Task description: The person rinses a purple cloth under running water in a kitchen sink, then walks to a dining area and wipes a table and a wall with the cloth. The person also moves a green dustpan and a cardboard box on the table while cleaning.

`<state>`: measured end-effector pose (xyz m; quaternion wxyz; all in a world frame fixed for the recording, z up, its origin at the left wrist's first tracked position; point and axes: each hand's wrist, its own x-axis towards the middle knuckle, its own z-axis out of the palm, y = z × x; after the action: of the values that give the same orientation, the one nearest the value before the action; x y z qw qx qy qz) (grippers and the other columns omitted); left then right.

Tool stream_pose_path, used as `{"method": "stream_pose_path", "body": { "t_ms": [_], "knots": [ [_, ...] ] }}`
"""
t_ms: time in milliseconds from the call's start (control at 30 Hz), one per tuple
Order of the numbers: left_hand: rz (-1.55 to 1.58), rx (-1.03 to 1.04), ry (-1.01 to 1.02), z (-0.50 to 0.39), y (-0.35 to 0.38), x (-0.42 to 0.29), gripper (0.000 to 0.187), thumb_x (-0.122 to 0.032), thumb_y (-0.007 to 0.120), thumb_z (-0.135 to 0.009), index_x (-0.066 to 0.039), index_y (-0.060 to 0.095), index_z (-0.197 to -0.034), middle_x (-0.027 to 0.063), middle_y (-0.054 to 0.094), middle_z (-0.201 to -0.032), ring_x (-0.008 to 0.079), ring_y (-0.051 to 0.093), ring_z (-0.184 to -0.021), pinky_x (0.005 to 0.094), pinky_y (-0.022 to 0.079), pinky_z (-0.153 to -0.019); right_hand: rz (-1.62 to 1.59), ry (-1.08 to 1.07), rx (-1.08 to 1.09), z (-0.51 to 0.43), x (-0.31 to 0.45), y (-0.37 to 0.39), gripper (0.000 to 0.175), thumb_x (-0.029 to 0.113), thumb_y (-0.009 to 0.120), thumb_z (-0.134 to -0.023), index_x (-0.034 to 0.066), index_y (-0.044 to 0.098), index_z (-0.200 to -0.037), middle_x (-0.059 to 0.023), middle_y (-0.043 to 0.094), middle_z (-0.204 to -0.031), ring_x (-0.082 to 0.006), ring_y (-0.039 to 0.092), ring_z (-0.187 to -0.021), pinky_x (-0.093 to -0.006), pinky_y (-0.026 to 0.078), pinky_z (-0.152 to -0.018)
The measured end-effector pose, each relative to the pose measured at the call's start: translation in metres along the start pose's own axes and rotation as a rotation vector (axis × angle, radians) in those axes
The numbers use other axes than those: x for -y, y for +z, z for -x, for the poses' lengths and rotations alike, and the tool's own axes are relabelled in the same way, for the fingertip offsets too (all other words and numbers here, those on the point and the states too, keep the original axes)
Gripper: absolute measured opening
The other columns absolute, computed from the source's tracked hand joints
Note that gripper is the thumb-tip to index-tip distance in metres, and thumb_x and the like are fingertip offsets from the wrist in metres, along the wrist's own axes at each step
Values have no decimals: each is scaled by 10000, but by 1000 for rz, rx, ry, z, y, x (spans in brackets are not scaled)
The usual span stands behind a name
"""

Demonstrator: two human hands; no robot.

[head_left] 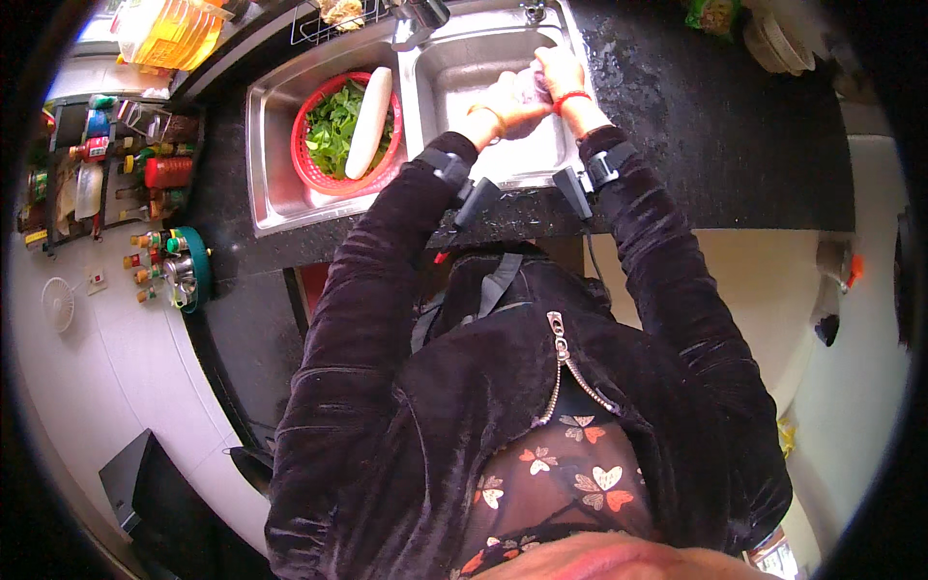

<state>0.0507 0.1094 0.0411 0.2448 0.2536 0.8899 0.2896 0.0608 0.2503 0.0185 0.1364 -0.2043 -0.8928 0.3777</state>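
Over the right basin (464,61) of a stainless steel double sink, my left hand (513,105) and my right hand (564,71) grip a pale purplish item (533,85) between them. Fingers and bright glare cover much of it, so its kind is unclear. A red plastic colander (298,145) stands in the left basin. It holds leafy greens (330,130) with a peeled white radish (370,123) lying across them. The metal faucet (419,23) is at the back, near the divider between the basins.
A wet dark countertop (689,145) extends right of the sink, with pale plastic baskets (779,45) at its far end. An oil jug (174,36) stands back left. Seasoning bottles fill a wall rack (109,163) and a round green tray (196,268) at left.
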Motion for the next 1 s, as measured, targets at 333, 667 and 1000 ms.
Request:
{"method": "stream_pose_path", "body": {
  "t_ms": [333,667,1000],
  "knots": [
    [1863,-117,-230,14,10,-23,493,-468,492,-847,-69,522,-1135,122,568,-1119,294,555,-1006,463,453,-865,-1321,262,-398,32,29,-47,160,186,596,-759,33,616,-801,-17,599,-733,-123,560,-675,-266,462,-652],
    [1039,-515,348,41,-22,-54,378,-50,625,-670,-75,538,-1037,75,560,-982,186,536,-954,295,451,-824,-1787,712,99,94,30,-64,660,603,427,-819,82,439,-1225,-147,492,-1221,-311,448,-1150,-663,295,-910],
    [54,-251,1510,97,-83,-97,286,-14,639,-555,-95,584,-824,120,519,-988,313,522,-983,480,430,-875,-1476,458,616,74,51,-111,282,322,616,-807,58,610,-906,-57,636,-834,-151,617,-751,-299,533,-684]
  ]
}}
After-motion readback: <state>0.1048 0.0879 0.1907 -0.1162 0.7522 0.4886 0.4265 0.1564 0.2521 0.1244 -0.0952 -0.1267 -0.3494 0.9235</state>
